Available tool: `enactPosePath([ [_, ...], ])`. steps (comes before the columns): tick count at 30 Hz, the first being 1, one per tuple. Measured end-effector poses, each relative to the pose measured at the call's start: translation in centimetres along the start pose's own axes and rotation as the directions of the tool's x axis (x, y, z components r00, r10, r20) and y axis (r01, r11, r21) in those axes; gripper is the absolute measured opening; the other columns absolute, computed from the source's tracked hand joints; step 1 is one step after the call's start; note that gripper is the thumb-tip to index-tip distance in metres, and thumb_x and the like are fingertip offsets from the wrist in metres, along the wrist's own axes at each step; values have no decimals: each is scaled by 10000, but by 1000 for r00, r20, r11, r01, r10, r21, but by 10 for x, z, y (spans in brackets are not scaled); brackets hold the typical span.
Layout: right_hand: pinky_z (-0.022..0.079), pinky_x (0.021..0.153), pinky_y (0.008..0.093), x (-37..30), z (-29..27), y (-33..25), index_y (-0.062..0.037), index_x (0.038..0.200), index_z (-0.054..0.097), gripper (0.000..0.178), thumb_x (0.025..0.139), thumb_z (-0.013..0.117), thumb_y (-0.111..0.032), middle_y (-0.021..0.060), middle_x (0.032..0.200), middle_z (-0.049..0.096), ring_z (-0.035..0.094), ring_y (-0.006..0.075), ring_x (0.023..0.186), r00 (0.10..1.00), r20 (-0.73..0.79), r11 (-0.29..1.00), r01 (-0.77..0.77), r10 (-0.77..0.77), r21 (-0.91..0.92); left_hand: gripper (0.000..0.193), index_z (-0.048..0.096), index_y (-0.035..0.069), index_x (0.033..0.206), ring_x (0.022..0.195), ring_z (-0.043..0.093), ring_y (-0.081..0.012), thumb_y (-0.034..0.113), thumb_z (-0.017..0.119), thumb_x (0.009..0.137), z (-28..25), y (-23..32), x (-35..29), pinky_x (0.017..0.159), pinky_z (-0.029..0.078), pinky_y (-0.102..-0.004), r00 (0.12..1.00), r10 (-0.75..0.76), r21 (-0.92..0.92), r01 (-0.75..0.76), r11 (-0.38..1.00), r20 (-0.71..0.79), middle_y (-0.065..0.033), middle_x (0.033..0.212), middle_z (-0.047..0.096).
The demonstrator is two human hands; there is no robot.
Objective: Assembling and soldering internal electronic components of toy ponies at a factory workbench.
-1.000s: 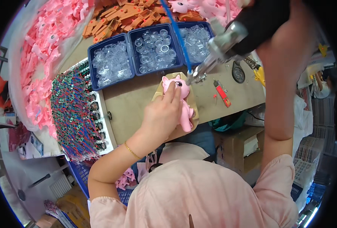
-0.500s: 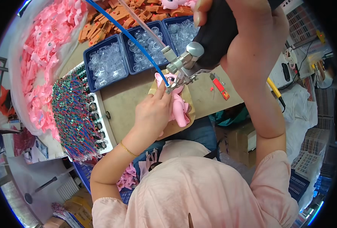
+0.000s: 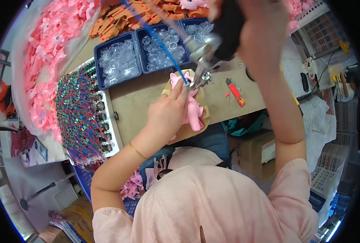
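A pink toy pony lies on a yellowish pad in front of me. My left hand, with a thin bracelet at the wrist, holds the pony, its fingers together near the pony's head. My right hand, smeared by motion, wraps round the black grip of a power screwdriver with a metal nose and blue and clear hoses. The screwdriver's tip comes down beside my left fingertips, over the pony. Whether it touches the toy I cannot tell.
Blue bins of clear plastic parts stand behind the pony, before piled orange pieces. At left are wired components in a white tray and a heap of pink toy parts. A red cutter lies to the right.
My right hand and the screwdriver have shifted slightly and are now blurred. My left hand stays on the pony. The whole view has moved a little.
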State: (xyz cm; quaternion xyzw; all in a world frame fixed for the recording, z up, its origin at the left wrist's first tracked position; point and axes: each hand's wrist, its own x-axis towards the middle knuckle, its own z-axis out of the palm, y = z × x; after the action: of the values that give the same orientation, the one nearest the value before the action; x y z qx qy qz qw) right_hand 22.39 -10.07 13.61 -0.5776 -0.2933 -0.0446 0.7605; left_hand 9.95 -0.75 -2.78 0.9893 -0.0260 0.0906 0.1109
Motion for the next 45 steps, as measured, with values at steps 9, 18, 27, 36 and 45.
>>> enactPosePath([
  [9,421,473,239,-38,11,-30,27,1016,514,438,856,576,-376,70,615,522,511,122,515,975,-37,965,211,-219,-153,322,574,88,1132,724,604,-224,195,540,830,4,-9,-10,621,518,-312,992,58,-102,-69,992,-109,-55,1182,569],
  [18,412,471,240,-62,7,-23,34,1030,493,442,864,557,-371,72,615,509,496,126,504,994,-25,992,105,-107,-74,431,533,73,1194,720,591,-227,179,574,779,7,-9,-10,607,514,-326,993,59,-129,-71,989,-99,-44,1163,568],
  [27,420,624,287,-14,-27,-29,49,1051,484,353,884,502,-261,95,771,505,499,175,684,929,355,982,-152,104,111,491,480,75,1230,858,613,-243,173,578,759,18,-10,-9,721,518,-316,989,36,-112,-52,992,-143,-68,1298,491],
  [36,429,692,304,37,-38,14,52,1061,489,333,886,489,-230,112,851,521,513,196,773,784,621,957,-169,-15,236,176,642,35,891,849,625,-344,124,554,768,-14,-179,51,736,509,-430,944,-288,258,323,911,-163,-185,880,640],
  [45,418,587,282,-2,-1,18,46,1054,482,398,873,519,-307,89,719,494,494,174,630,895,446,998,-7,-22,63,201,633,25,911,822,616,-342,138,601,747,0,-198,62,725,489,-414,946,-259,131,287,949,-193,-200,852,637],
])
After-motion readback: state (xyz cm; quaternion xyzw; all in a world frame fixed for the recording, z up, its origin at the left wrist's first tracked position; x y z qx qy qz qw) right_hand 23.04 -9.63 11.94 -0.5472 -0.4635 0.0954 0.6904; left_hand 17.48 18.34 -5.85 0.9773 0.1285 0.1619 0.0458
